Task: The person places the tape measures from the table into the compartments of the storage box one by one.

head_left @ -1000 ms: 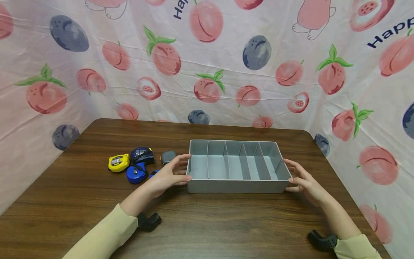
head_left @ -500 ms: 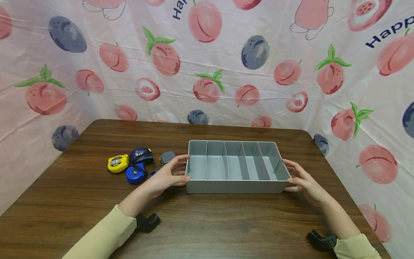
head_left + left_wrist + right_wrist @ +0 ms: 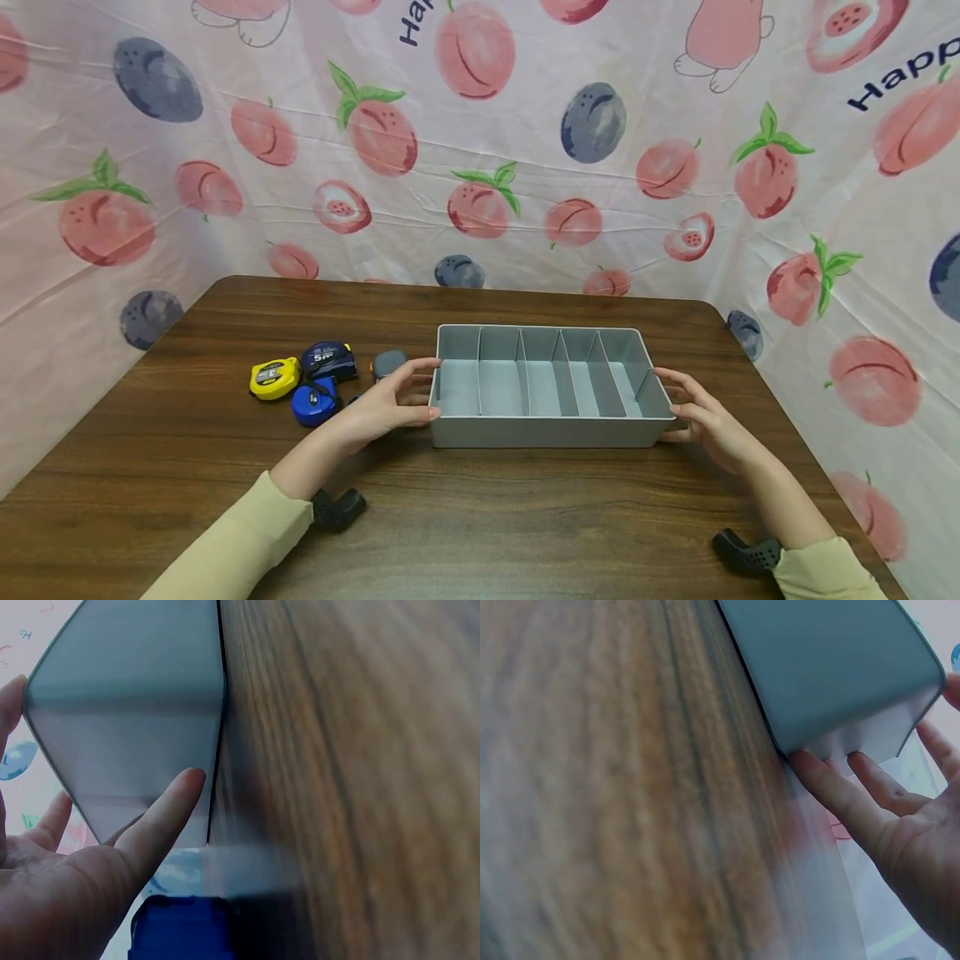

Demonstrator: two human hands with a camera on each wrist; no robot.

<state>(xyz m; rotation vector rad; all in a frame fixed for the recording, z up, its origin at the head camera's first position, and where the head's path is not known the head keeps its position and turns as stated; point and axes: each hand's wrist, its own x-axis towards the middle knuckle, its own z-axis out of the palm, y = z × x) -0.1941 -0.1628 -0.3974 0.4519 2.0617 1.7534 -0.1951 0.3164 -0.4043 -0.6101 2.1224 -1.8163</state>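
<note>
A grey divided storage box sits on the brown wooden table; thin upright dividers split it into several compartments whose floors are visible. At its left end, my left hand touches the rim with thumb and index finger. Another finger lies straight against the end wall in the left wrist view. My right hand touches the right end, thumb near the front corner; in the right wrist view two fingertips meet the box's lower end wall. Just left of my left hand lies a grey tape measure, partly covered.
Further left lie a yellow tape measure, a navy one and a blue one, close together. Another dark item is mostly hidden behind my left hand. A fruit-print cloth hangs around the table's back and sides.
The box stays nearly in place, with both hands at its ends. My left wrist has shifted slightly left, covering more of the blue item behind it.
</note>
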